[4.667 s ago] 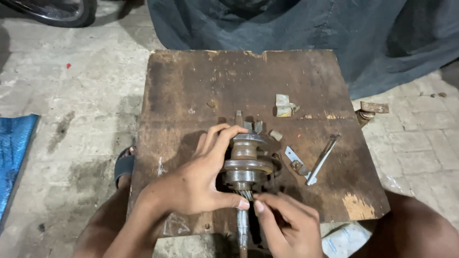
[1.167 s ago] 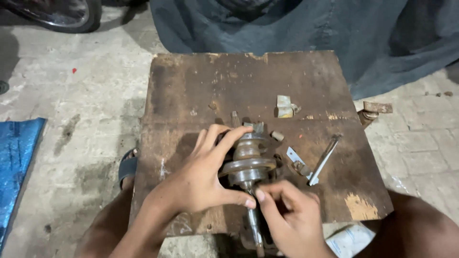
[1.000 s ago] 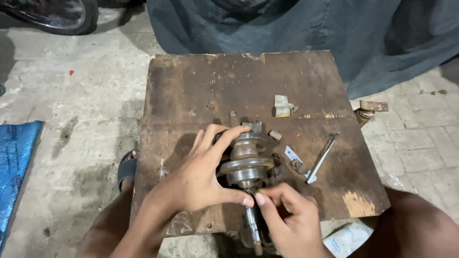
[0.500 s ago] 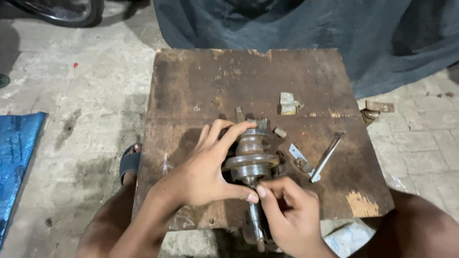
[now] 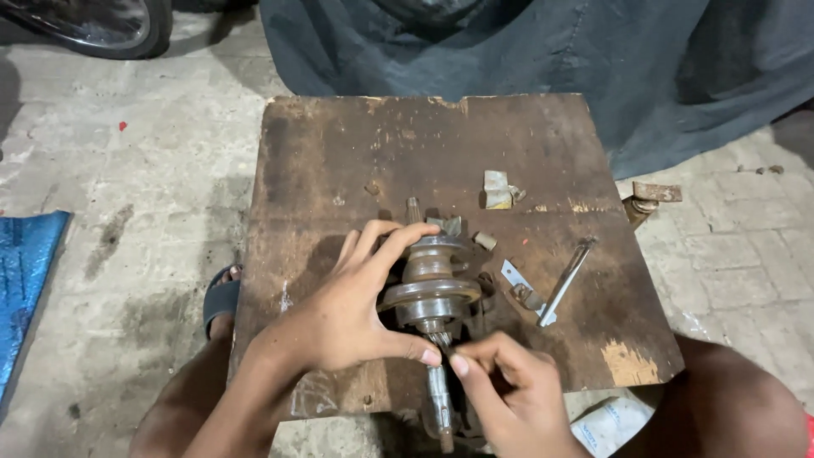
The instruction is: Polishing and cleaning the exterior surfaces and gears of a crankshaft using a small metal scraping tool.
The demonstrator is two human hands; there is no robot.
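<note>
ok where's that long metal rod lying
In the head view the long metal rod lies aslant on the wooden board, right of the crankshaft, beside a small flat bracket.

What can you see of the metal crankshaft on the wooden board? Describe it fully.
The crankshaft is grey, greasy metal: two round webs stacked close, with a thin shaft running toward the person past the board edge. It lies on the board's near half. The left hand grips the webs; the right hand pinches the shaft just below them.
</note>
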